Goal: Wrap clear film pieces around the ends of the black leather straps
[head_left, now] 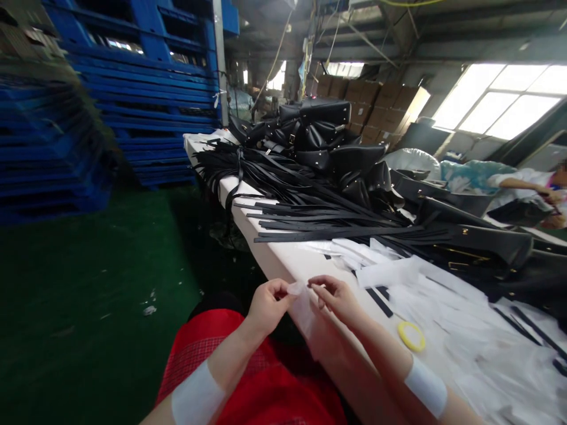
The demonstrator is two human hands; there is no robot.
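My left hand (267, 304) and my right hand (337, 297) meet at the near edge of the white table (283, 260). Both pinch a thin translucent white plastic sleeve (303, 310) between fingertips; it hangs down between them. A yellow tape ring (411, 336) lies on the table just right of my right forearm. Black straps (310, 206) lie in a heap farther along the table, with black bags (319, 133) piled behind them.
White plastic wrappers (465, 330) and a few black strips cover the table at right. Blue pallets (146, 88) are stacked at left beyond a green floor (97, 277). Another person (527, 186) leans over the table at far right. Cardboard boxes (376, 100) stand behind.
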